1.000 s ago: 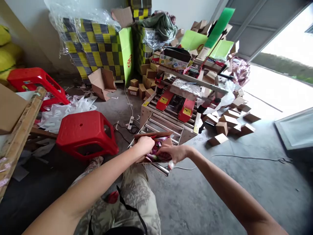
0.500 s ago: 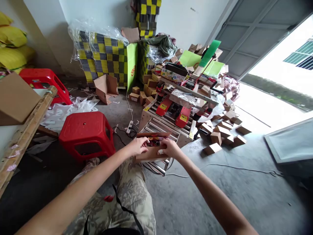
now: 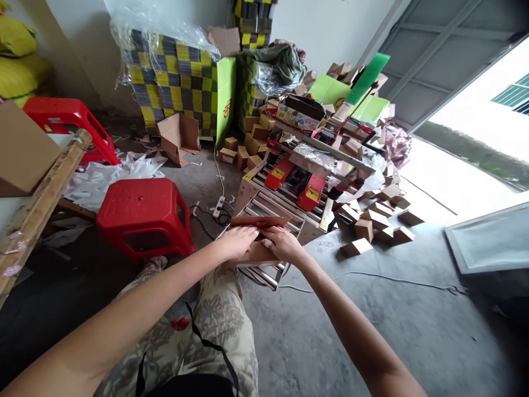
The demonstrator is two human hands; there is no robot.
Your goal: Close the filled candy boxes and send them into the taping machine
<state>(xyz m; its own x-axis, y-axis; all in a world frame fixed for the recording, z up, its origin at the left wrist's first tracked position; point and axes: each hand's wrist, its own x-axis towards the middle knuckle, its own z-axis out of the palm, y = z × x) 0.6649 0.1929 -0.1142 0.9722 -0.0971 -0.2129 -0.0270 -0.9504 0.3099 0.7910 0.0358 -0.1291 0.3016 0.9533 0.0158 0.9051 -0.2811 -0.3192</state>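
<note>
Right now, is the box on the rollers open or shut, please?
Partly shut: left hand and right hand press flaps down; contents show.

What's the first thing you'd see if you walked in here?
Probably the bright red plastic stool on the floor at left, and the yellow-and-black checkered stacks under clear wrap by the back wall. In the middle, the left hand and right hand rest on a small brown cardboard box on a metal roller machine.

A small brown cardboard box (image 3: 257,249) sits at the near end of the roller conveyor (image 3: 276,205), flaps nearly folded shut over colourful packets (image 3: 259,225).
</note>
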